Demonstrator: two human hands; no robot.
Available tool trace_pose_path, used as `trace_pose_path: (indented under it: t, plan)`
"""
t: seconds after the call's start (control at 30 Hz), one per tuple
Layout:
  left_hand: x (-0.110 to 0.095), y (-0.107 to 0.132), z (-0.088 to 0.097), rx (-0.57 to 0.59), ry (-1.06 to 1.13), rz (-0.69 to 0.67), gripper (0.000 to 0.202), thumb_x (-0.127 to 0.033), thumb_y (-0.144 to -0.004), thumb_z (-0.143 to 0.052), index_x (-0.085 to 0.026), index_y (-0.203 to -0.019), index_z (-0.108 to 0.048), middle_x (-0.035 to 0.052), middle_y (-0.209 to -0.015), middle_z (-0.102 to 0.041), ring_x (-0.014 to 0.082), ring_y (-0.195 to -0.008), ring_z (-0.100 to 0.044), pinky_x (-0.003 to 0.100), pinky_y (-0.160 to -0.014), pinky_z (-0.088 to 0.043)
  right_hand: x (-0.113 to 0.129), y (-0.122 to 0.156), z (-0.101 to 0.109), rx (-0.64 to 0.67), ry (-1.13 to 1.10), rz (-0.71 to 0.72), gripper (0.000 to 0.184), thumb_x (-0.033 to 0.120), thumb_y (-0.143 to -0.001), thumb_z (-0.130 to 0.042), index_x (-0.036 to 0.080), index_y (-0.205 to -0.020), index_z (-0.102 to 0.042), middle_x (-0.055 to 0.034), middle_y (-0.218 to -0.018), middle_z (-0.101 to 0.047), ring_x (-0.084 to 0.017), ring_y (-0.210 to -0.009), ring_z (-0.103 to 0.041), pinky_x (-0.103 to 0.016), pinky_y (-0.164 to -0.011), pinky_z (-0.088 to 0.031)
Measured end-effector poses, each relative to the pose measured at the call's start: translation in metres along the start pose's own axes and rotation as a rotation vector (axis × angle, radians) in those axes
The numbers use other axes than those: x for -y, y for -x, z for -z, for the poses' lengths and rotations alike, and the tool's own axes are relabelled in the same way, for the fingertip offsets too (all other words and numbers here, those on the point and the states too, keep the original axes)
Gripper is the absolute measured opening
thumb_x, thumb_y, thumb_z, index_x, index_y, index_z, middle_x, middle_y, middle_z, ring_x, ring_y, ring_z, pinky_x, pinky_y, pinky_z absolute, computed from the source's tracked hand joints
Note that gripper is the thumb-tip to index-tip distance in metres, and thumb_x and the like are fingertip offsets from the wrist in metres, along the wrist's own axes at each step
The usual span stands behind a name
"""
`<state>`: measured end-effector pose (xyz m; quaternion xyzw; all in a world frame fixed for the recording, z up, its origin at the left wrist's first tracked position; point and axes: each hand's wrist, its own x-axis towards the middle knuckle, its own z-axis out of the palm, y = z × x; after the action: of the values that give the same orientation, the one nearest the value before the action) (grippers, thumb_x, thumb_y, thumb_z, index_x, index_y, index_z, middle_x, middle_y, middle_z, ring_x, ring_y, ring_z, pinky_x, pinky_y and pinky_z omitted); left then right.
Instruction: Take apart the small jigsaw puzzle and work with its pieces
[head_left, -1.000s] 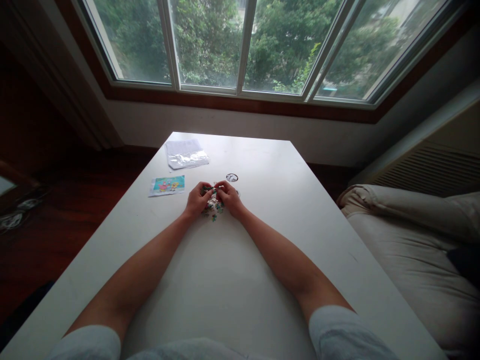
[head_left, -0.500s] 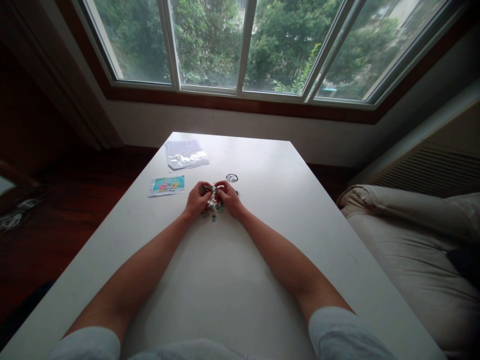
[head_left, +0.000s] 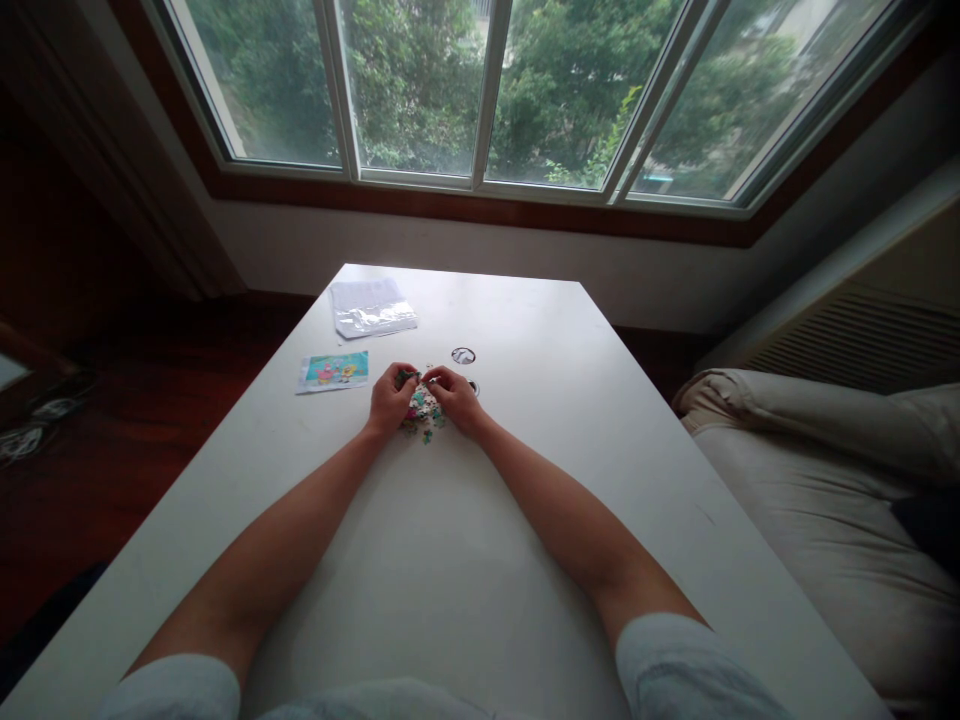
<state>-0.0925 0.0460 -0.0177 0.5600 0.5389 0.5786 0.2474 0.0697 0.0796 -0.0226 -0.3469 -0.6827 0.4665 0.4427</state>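
Note:
A small heap of jigsaw puzzle pieces [head_left: 426, 406], teal, white and pink, lies on the white table [head_left: 420, 560] between my hands. My left hand [head_left: 389, 397] is at the heap's left, its fingers closed around some dark green puzzle pieces. From the right, my right hand [head_left: 456, 397] reaches over the heap with thumb and fingers pinched near the left fingertips. What that pinch holds is too small to make out. To the left of my left hand lies a printed picture card [head_left: 334, 372] with a teal background and cartoon figures.
A clear plastic bag with white paper [head_left: 373, 308] lies at the table's far left. Two round dark-rimmed items, one a white-and-black disc [head_left: 463, 356], are beyond my right hand, the nearer partly hidden. A beige sofa [head_left: 795, 500] stands right of the table, below the window [head_left: 480, 90].
My hands have drawn slightly apart, with my left hand a little further left. More of the heap shows between them. The card and bag stay put.

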Motion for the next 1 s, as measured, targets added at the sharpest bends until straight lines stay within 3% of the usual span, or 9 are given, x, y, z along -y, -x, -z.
trace_pose_path:
  t: [0.23,0.47,0.83,1.0]
  plan:
    - [0.004,0.0,0.0,0.001,0.024,0.021,0.017,-0.034,-0.087,-0.063,-0.021,-0.098,-0.065,0.0,-0.08,-0.067,0.0155,-0.07,-0.062,0.027,-0.069,-0.049,0.007,0.001,0.001,-0.001,-0.003,-0.011,0.032,0.046,-0.085,-0.062,0.021,-0.103,-0.064,0.0073,-0.06,-0.036,-0.01,-0.055,-0.033,-0.023,-0.053,-0.028]
    - [0.001,0.001,0.0,0.055,0.024,0.002,0.02,-0.038,-0.09,-0.062,-0.021,-0.098,-0.066,0.0003,-0.08,-0.066,0.0155,-0.07,-0.061,0.026,-0.066,-0.049,0.003,0.002,-0.002,-0.026,0.097,0.024,0.039,0.049,-0.083,-0.066,0.021,-0.111,-0.061,0.0055,-0.068,-0.05,-0.011,-0.06,-0.044,-0.023,-0.058,-0.036]
    - [-0.007,0.003,0.0,0.093,0.057,0.059,0.014,-0.034,-0.088,-0.059,-0.021,-0.09,-0.061,-0.0029,-0.07,-0.06,0.014,-0.063,-0.056,0.025,-0.062,-0.044,-0.007,-0.003,-0.001,-0.118,0.162,0.026,0.027,0.044,-0.088,-0.055,0.02,-0.093,-0.066,0.0013,-0.072,-0.058,-0.013,-0.065,-0.049,-0.025,-0.064,-0.04]
    - [-0.007,0.003,-0.001,0.108,0.113,0.082,0.011,-0.029,-0.087,-0.052,-0.021,-0.092,-0.057,-0.0034,-0.069,-0.058,0.0135,-0.06,-0.054,0.025,-0.059,-0.044,-0.006,-0.002,-0.001,-0.109,0.123,0.015,0.031,0.043,-0.086,-0.059,0.021,-0.106,-0.065,0.0032,-0.07,-0.055,-0.013,-0.063,-0.048,-0.024,-0.061,-0.04]
